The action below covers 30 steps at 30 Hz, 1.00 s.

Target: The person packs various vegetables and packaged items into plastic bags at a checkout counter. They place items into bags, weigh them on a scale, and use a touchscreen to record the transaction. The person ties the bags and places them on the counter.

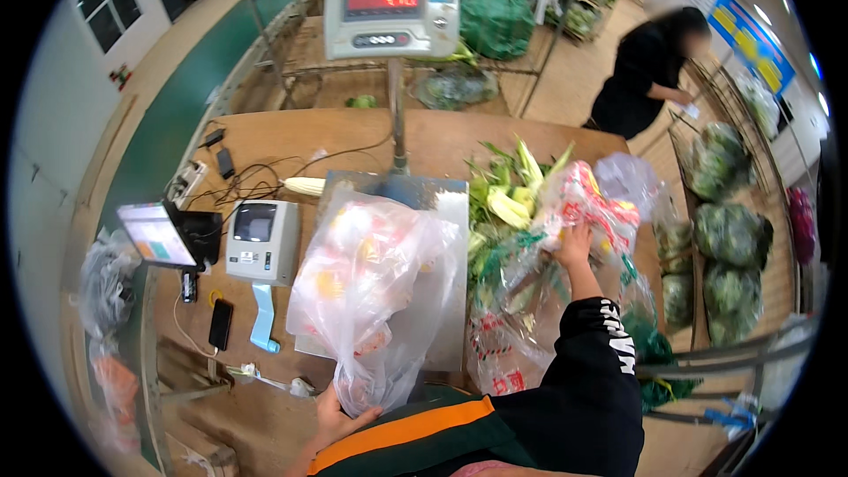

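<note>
Bagged goods on a weighing scale, a hand at each side

A scale [458, 318] stands on a brown counter [291, 137]. A bulging translucent bag [371, 274] covers most of its platform, red and yellow patches showing through. At the scale's near edge, the left hand [343, 420] curls around the bag's gathered end. Right of the scale, the right hand [572, 247] reaches onto a red-and-white printed bag [587, 199]; its fingertips are hidden, so I cannot tell whether it grips.

Crumpled plastic and leafy corn [512, 203] crowd the scale's right side. To its left are a label printer [262, 243] with a pale blue strip [263, 318], a phone [221, 325], tangled cables [256, 172] and a lit monitor [157, 234]. Beyond the scale, far right, a person in black [649, 71] stands near a rack of bagged greens [731, 234].

Red digits glow on the scale's display [389, 13]; white lettering marks the right sleeve [616, 336].
</note>
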Tool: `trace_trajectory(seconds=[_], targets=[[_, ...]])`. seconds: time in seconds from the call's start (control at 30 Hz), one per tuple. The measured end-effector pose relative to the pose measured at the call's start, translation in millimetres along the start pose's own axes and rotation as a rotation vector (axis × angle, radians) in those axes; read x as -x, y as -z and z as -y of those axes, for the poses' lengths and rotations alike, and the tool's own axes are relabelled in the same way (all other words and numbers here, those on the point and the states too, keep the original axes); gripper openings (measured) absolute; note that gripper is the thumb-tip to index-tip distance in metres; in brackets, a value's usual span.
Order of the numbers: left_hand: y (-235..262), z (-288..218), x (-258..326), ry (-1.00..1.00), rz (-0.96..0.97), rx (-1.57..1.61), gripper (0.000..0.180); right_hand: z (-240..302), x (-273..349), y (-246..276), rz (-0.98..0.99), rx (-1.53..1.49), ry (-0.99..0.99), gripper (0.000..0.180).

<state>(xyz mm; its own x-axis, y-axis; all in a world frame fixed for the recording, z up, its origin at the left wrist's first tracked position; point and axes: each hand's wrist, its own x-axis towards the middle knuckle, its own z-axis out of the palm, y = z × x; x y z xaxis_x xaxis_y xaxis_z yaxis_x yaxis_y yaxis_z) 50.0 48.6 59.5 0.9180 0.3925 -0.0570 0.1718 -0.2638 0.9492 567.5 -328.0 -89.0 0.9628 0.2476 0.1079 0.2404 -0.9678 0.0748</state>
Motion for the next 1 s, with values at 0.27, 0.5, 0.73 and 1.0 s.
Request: trace_trajectory(seconds=[0.27, 0.5, 0.73, 1.0], targets=[[-9.3, -25.0, -4.3, 0.053, -0.071, -0.039, 0.051, 31.3, 39.3, -19.3, -0.173, -0.067, -0.255, 0.109], [-9.8, -37.4, -8.9, -0.112, -0.143, 0.000, 0.039, -24.1, 140.9, -20.2, 0.219, -1.051, -0.512, 0.072], [-7.9, -58.5, -20.0, -0.329, -0.080, -0.147, 0.031, 142.4, 240.8, 193.1, 0.617, -1.375, 0.348, 0.090], [29.0, -63.4, -7.3, -0.607, -0.172, -0.220, 0.012, 361.6, 226.6, 283.3, 0.213, -0.692, 0.946, 0.086]])
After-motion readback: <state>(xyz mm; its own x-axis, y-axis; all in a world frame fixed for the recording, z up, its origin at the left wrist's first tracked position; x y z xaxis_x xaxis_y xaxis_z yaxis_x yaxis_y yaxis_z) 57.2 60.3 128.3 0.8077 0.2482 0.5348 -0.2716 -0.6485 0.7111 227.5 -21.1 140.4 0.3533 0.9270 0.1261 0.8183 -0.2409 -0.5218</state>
